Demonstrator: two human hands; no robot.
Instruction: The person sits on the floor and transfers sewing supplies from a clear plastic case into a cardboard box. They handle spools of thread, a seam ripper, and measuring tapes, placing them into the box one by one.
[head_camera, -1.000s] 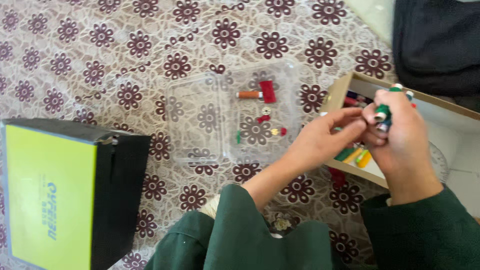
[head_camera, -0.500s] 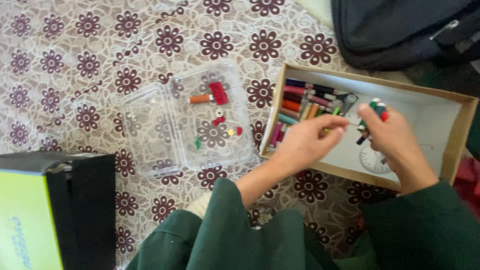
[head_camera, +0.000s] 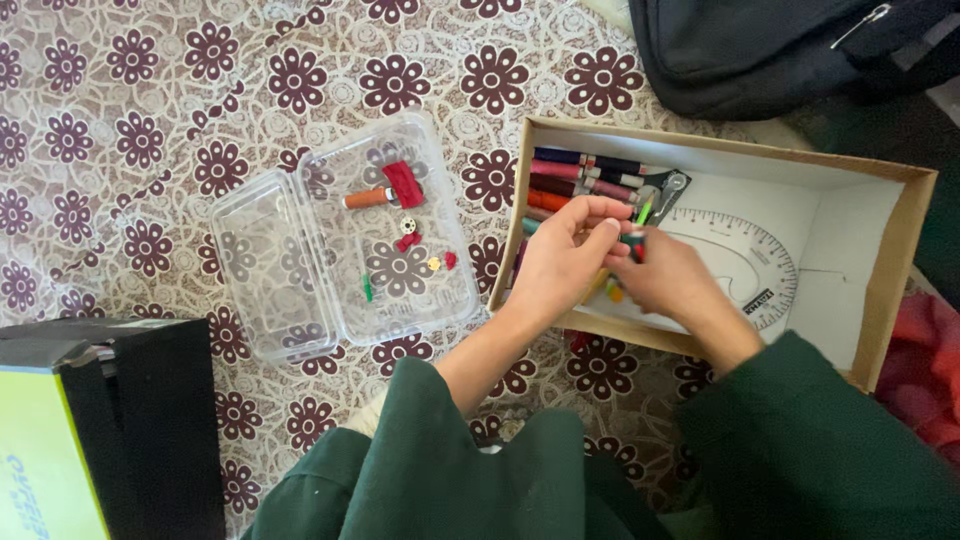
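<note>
Both hands meet over the left part of an open cardboard box (head_camera: 905, 250). My left hand (head_camera: 565, 255) has its fingers curled, with fingertips touching a small dark spool with green and red thread (head_camera: 634, 240). My right hand (head_camera: 672, 280) grips that same spool from the other side. A row of thread spools (head_camera: 580, 175) in maroon, pink, orange and dark colours lies in the box's far left corner. A clear curved ruler (head_camera: 745, 265) rests on the white box floor. Part of the spool is hidden by my fingers.
An open clear plastic case (head_camera: 262, 262) lies left of the box, holding an orange spool (head_camera: 366, 198), a red spool (head_camera: 404, 183) and small bits. A black and yellow-green box (head_camera: 95, 430) stands at lower left. A dark bag (head_camera: 790, 45) lies beyond the cardboard box.
My view has shifted, so the box and case sit further left. My two hands have drawn together and moved lower into the box's left side, still around the small spool.
</note>
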